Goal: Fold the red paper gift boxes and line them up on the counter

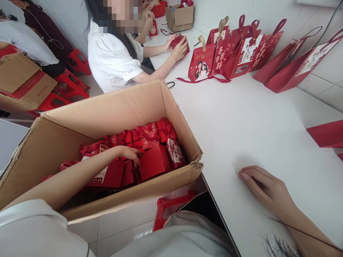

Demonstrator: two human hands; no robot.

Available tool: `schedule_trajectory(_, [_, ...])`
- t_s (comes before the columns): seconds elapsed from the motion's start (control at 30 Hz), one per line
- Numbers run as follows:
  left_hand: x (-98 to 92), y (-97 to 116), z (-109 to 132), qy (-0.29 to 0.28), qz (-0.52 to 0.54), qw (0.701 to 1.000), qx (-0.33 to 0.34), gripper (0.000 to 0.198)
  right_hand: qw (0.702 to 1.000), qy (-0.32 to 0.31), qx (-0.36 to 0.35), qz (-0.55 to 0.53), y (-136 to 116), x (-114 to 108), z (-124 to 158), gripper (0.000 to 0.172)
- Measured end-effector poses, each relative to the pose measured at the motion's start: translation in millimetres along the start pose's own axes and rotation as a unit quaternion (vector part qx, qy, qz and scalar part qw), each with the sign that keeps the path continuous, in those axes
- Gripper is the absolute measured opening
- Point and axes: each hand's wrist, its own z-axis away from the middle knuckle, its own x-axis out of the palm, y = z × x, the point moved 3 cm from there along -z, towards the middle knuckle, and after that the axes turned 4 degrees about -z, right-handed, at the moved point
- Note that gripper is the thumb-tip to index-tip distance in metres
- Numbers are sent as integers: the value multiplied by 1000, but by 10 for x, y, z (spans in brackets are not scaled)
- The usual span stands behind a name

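My left hand (130, 154) reaches down into a large open cardboard box (125, 103). Its bent fingers close on the left edge of a plain red gift box (155, 162); part of the fingertips is hidden. Beside that gift box, against the carton's right wall, stands a small patterned gift box (175, 151) in white and red. Behind are rows of red gift boxes tied with ribbon bows (149, 135). On the white table (233, 117), my right hand (264, 187) rests loosely curled, thumb against the fingers, holding nothing.
Several red paper gift bags (245, 53) line the wall at the table's back. Red card pieces (327, 134) lie at the right edge. Across from me a person in white (112, 57) handles a red item. A red stool (163, 210) stands below the carton.
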Motion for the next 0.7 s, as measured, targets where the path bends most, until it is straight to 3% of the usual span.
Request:
schedule_trajectory(0.1, [-2, -54, -39, 11, 5, 1000, 9, 36, 1000, 2, -1, -2, -7, 0, -5, 18])
schedule_trajectory(0.3, [7, -85, -80, 75, -108, 991, 18, 36, 1000, 0, -3, 0, -1, 5, -4, 17])
schedule_trajectory(0.53, [-47, 20, -46, 173, -274, 946, 19, 36, 1000, 4, -1, 0, -26, -2, -13, 19])
schedule_trajectory(0.63, [-42, 126, 4, 213, -258, 942, -29, 46, 1000, 3, 2, 2, -11, -3, -9, 19])
schedule_trajectory(0.7, [-60, 247, 73, 222, -222, 949, -39, 42, 1000, 0, 2, 4, 3, -1, -4, 18])
